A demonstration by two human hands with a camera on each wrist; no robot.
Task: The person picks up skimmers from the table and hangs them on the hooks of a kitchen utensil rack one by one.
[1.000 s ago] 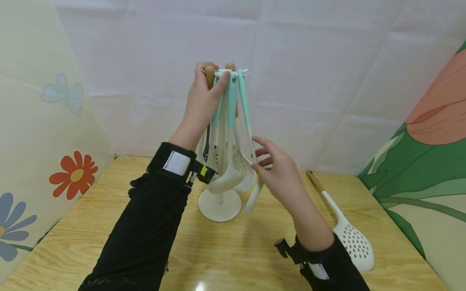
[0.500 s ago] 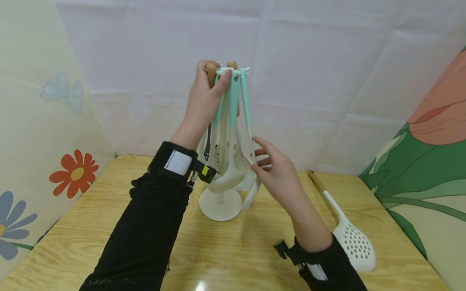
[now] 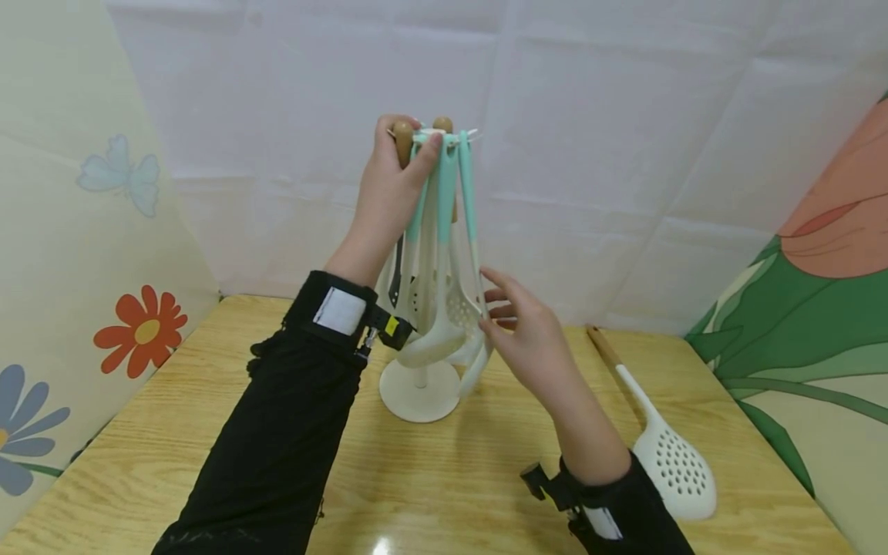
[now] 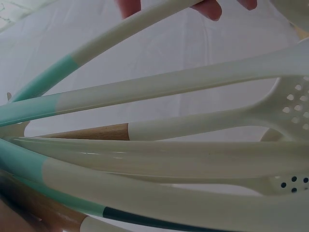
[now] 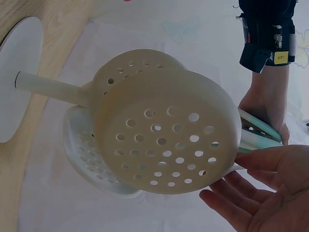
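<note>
While your left hand (image 3: 385, 193) grips top of utensil rack (image 3: 419, 389) on desk (image 3: 444, 478), right hand (image 3: 530, 339) fingers lie relaxed, touching hanging utensil (image 3: 475, 254); likely light, stiff, smooth, swings freely; hold mid-handle, not slick bowl end.

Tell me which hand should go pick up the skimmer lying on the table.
Right. The right hand is open, with only its fingertips by the hanging utensils, and the skimmer lies on its side of the table. The left hand grips the top of the utensil rack, farther away.
</note>
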